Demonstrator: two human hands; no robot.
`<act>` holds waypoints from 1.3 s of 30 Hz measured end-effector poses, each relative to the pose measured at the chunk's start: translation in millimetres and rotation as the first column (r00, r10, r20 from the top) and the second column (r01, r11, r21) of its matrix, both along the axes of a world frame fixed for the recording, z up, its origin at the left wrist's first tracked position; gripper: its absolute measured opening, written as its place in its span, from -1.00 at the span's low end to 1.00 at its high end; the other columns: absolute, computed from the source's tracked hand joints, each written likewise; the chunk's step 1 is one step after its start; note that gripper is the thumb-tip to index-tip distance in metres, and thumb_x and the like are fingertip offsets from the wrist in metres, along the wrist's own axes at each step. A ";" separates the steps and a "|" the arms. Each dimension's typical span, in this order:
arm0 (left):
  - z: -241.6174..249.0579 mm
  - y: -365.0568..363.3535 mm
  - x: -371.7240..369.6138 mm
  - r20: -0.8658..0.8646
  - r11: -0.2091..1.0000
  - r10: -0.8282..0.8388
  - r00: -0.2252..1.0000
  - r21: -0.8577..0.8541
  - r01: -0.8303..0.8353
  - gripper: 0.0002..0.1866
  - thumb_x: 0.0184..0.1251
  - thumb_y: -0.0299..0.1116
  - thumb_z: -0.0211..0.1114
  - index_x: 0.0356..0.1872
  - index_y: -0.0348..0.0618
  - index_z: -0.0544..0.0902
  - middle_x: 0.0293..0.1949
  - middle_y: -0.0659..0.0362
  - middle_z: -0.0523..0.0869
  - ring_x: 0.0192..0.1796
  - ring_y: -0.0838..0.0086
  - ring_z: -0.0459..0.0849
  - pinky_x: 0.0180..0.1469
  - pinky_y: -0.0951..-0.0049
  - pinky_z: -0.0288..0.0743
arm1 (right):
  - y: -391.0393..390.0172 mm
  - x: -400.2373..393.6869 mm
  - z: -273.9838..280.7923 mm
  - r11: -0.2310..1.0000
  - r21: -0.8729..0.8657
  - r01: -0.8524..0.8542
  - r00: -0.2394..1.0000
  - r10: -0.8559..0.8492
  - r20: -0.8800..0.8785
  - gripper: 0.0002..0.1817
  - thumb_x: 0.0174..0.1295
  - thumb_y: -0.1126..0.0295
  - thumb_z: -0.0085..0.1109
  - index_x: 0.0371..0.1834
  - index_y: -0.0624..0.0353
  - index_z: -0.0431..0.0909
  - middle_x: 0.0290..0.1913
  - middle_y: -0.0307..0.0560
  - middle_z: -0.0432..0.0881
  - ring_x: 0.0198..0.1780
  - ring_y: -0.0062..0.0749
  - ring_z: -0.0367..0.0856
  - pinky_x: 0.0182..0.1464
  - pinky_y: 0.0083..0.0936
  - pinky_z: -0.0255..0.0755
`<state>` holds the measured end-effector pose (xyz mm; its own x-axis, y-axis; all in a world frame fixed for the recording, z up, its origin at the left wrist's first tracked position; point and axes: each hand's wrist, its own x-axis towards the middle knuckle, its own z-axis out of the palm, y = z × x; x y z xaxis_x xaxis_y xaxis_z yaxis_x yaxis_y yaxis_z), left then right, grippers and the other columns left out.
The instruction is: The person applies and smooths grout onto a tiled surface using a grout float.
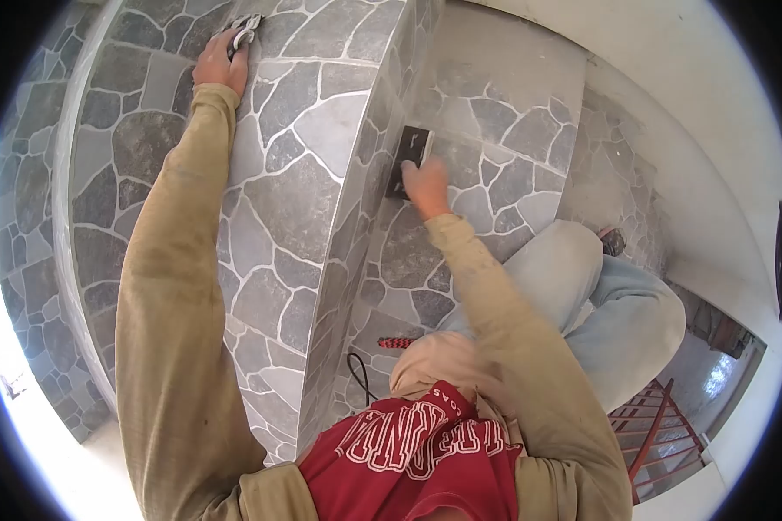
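My left hand is stretched far forward on the upper step, its fingers curled round a small crumpled black-and-white cloth that rests on the stone-patterned tile. In my right hand is a black grout float, gripped from above. The float lies against the lower step's tiles, close to the foot of the riser. Pale joint lines run between the grey stone shapes on both levels.
Beside my lap lie a red-and-black patterned handle and a black cord loop. My bent knees take up the right side. Greyish film covers the farther tiles. A white wall and a red metal railing stand to the right.
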<state>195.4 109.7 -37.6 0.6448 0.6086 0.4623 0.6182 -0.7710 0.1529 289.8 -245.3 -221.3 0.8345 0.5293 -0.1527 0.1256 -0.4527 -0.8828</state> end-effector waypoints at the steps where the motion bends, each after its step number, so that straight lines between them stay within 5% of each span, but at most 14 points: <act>1: 1.1 2.2 -2.0 -0.003 1.000 0.011 1.000 0.001 -0.011 -0.62 0.36 -0.12 0.22 0.18 0.15 0.64 0.19 0.10 0.67 0.23 0.06 0.59 0.26 0.13 0.46 | 0.5 13.9 6.8 0.995 -0.094 -0.031 0.997 0.038 0.072 -0.70 0.10 0.33 0.18 -0.35 0.44 0.61 -0.31 0.51 0.64 -0.21 0.41 0.64 -0.09 0.08 0.50; 4: -11.6 16.1 -4.5 0.011 0.999 -0.010 1.000 0.051 0.009 -0.60 0.37 -0.07 0.21 0.17 0.11 0.65 0.18 0.10 0.67 0.22 0.07 0.60 0.26 0.15 0.45 | -9.4 58.1 16.3 0.975 -0.223 -0.019 0.925 0.102 0.365 -0.69 0.10 0.33 0.16 -0.25 0.42 0.62 -0.29 0.42 0.66 -0.19 0.36 0.65 -0.09 0.04 0.52; 7: -3.3 5.1 -1.8 -0.024 1.000 0.007 1.000 0.004 -0.007 -0.57 0.40 -0.11 0.18 0.22 0.01 0.61 0.22 0.01 0.64 0.27 0.05 0.57 0.31 0.21 0.40 | -31.3 98.6 68.4 0.992 -0.116 0.040 0.962 -0.006 0.275 -0.69 0.09 0.32 0.16 -0.25 0.40 0.61 -0.31 0.38 0.65 -0.21 0.29 0.66 -0.14 0.03 0.52; 9: -4.6 5.7 -4.0 -0.015 1.000 -0.004 1.000 0.012 0.004 -0.59 0.38 -0.10 0.20 0.20 0.05 0.63 0.21 0.06 0.65 0.25 0.07 0.58 0.29 0.18 0.42 | -58.3 91.6 91.5 0.730 -0.322 -0.603 0.797 0.569 -0.202 -0.68 0.06 0.31 0.17 -0.21 0.34 0.61 -0.28 0.35 0.64 -0.16 0.22 0.66 -0.11 0.03 0.51; 10: -3.1 4.7 -1.3 0.002 1.000 -0.018 1.000 0.023 0.018 -0.60 0.36 -0.09 0.22 0.17 0.09 0.64 0.20 0.11 0.66 0.23 0.08 0.59 0.26 0.16 0.45 | -70.2 71.7 91.3 0.579 -0.257 -0.774 0.622 0.771 -0.136 -0.67 0.04 0.31 0.17 -0.19 0.33 0.62 -0.25 0.34 0.65 -0.12 0.20 0.66 -0.06 0.02 0.51; 13: -7.5 11.1 -3.0 0.022 0.999 -0.038 0.999 0.034 0.037 -0.61 0.36 -0.10 0.23 0.17 0.09 0.64 0.20 0.10 0.66 0.23 0.09 0.59 0.26 0.15 0.45 | -93.2 0.7 74.1 0.322 -0.252 -0.912 0.370 0.913 -0.171 -0.59 -0.02 0.29 0.19 -0.09 0.27 0.63 -0.15 0.29 0.66 0.01 0.18 0.64 0.06 -0.02 0.52; 19: -4.8 7.3 -2.3 0.011 0.999 -0.018 1.000 0.036 0.018 -0.62 0.36 -0.14 0.23 0.16 0.07 0.64 0.19 0.08 0.66 0.24 0.06 0.59 0.26 0.15 0.45 | -12.2 106.9 42.8 0.518 -0.429 -0.740 0.513 0.847 0.138 -0.66 0.03 0.33 0.14 -0.17 0.24 0.70 -0.06 0.27 0.68 0.06 0.18 0.63 0.07 -0.06 0.54; 21: -1.8 1.4 -0.5 0.000 1.000 -0.014 1.000 0.018 0.014 -0.61 0.36 -0.16 0.23 0.16 0.02 0.63 0.19 0.04 0.66 0.23 0.04 0.59 0.26 0.15 0.45 | 11.1 160.5 66.1 0.793 -0.442 -0.419 0.799 0.553 0.235 -0.68 0.00 0.34 0.18 -0.21 0.28 0.71 -0.16 0.30 0.70 -0.04 0.18 0.68 0.00 -0.08 0.56; 23: -2.8 4.5 -2.2 -0.023 0.999 -0.009 1.000 0.035 0.010 -0.61 0.35 -0.19 0.23 0.16 -0.04 0.63 0.18 0.00 0.66 0.23 0.04 0.59 0.27 0.15 0.45 | 18.5 185.6 89.3 0.901 -0.390 -0.191 0.809 0.370 0.457 -0.68 -0.01 0.34 0.20 -0.22 0.30 0.70 -0.20 0.32 0.71 -0.08 0.20 0.70 -0.01 -0.07 0.56; 26: 3.3 -0.1 -2.8 -0.005 0.998 -0.051 0.999 0.030 0.051 -0.62 0.35 -0.23 0.23 0.15 -0.07 0.64 0.17 -0.02 0.66 0.23 0.03 0.59 0.26 0.14 0.45 | 7.5 164.5 111.7 0.809 -0.416 -0.415 0.836 0.520 0.176 -0.66 -0.02 0.32 0.21 -0.22 0.33 0.69 -0.19 0.34 0.71 -0.13 0.29 0.70 0.01 -0.01 0.55; 29: 3.0 -2.0 2.6 0.021 0.997 -0.080 0.997 0.007 0.080 -0.62 0.35 -0.26 0.23 0.15 -0.08 0.64 0.17 -0.02 0.67 0.23 0.01 0.60 0.27 0.14 0.44 | -3.9 132.5 79.3 0.535 -0.450 -0.715 0.592 0.806 0.018 -0.66 0.01 0.32 0.20 -0.20 0.33 0.69 -0.12 0.34 0.70 -0.09 0.30 0.69 0.03 0.00 0.56; 31: -0.6 0.1 -1.3 0.009 0.996 -0.091 0.996 -0.004 0.092 -0.62 0.35 -0.27 0.23 0.15 -0.08 0.64 0.17 -0.03 0.66 0.23 0.00 0.59 0.28 0.13 0.44 | -5.7 133.0 54.3 0.936 -0.278 -0.215 0.961 0.254 0.113 -0.65 0.02 0.32 0.23 -0.18 0.34 0.67 -0.10 0.34 0.69 -0.08 0.31 0.68 -0.03 -0.01 0.57; 38: -1.2 8.3 -2.2 0.009 0.993 -0.099 0.995 -0.062 0.100 -0.59 0.36 -0.35 0.23 0.22 -0.18 0.61 0.19 -0.09 0.64 0.26 0.00 0.57 0.32 0.16 0.40 | -17.7 29.6 115.1 0.999 0.008 -0.052 0.999 0.053 -0.013 -0.77 0.19 0.34 0.19 -0.15 0.20 0.67 -0.18 0.24 0.68 -0.14 0.21 0.65 -0.13 0.06 0.51; 39: -1.9 8.2 2.1 -0.003 0.993 -0.103 0.995 -0.060 0.103 -0.59 0.36 -0.35 0.23 0.22 -0.18 0.61 0.19 -0.09 0.64 0.26 0.00 0.57 0.32 0.16 0.40 | -13.6 14.4 111.6 0.963 0.268 0.007 0.999 -0.019 0.041 -0.77 0.17 0.39 0.20 -0.13 0.20 0.68 -0.17 0.23 0.69 -0.11 0.18 0.64 -0.09 0.00 0.49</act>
<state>197.6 117.9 -39.5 0.7081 0.5652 0.4233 0.5372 -0.8202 0.1966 304.2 -258.9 -109.7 0.8444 0.5350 0.0296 0.1620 -0.2022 -0.9659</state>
